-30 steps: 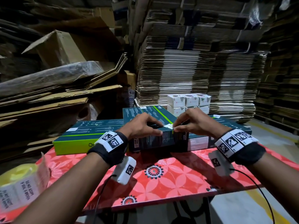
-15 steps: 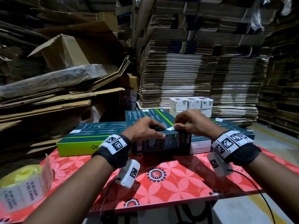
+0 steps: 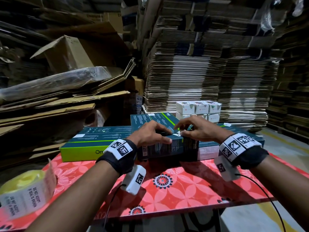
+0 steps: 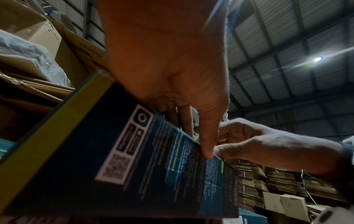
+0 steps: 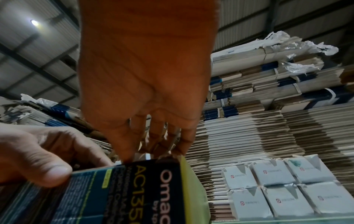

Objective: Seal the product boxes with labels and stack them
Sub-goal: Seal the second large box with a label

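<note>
Head view shows the dark teal product box (image 3: 167, 148) standing on the red floral table (image 3: 167, 190), near its middle, with a small white label (image 3: 176, 134) on the box's top edge. The left hand (image 3: 150, 133) grips that edge, thumb down the near face; the right hand (image 3: 195, 131) has curled fingertips pressing at the label. Left wrist view alone shows a QR code (image 4: 113, 169) on the box face, and the right wrist view alone its yellow-green side. A label roll (image 3: 25, 195) sits at the table's near left corner; bare tabletop lies between box and near edge.
</note>
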